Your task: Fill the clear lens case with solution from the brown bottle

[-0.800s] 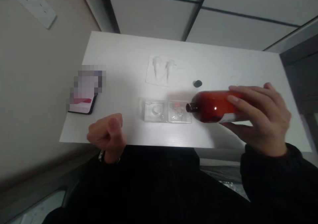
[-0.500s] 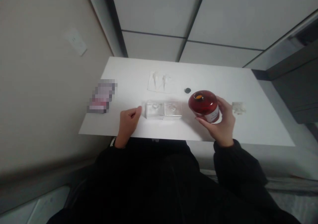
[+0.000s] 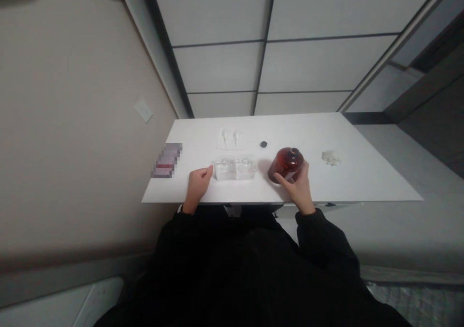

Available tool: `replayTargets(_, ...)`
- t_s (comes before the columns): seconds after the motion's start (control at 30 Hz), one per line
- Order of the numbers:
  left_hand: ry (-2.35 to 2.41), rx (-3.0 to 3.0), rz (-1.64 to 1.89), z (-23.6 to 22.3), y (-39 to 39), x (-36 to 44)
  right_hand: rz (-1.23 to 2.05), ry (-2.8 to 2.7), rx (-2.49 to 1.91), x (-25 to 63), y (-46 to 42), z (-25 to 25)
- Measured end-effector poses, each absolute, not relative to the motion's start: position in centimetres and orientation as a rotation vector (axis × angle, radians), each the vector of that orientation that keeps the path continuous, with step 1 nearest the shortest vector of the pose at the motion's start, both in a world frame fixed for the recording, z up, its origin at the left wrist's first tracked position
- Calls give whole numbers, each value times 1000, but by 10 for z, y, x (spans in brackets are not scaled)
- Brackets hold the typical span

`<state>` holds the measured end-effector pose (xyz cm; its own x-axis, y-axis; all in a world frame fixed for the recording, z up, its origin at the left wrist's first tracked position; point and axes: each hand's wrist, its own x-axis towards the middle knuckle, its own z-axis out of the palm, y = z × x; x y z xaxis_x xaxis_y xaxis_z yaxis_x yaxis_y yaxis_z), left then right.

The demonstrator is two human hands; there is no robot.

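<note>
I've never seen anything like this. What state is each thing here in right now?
Right hand: curled around the bottle.
Amber bottle: held, tilted, neck upward.
Left hand: holding nothing, fingertips at the tray's end.
Clear plastic tray: lying flat, two compartments side by side.
Small dark disc: lying flat.
White sheet: lying flat, two white pieces on it.
Crumpled white scrap: loose, apart from everything.
</note>
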<state>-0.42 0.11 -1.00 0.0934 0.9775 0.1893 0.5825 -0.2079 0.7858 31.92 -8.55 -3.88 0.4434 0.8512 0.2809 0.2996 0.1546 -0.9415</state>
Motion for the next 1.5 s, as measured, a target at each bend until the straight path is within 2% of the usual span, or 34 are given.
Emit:
replayTargets(0.3, 1530, 1858, 950, -9, -1, -6, 514, -1162, -1448, 321, -81, -51)
replayTargets(0.83, 1510, 1856, 891, -9, -1, -5, 342, -1187, -1479, 316, -82, -36)
replayTargets(1.17, 1491, 1823, 872, -6, -2, -3, 73, -1730, -1234, 334, -10, 26)
replayTargets(1.5, 1465, 1802, 886, -6, -2, -3, 29, -2097, -1089, 300, 49, 33)
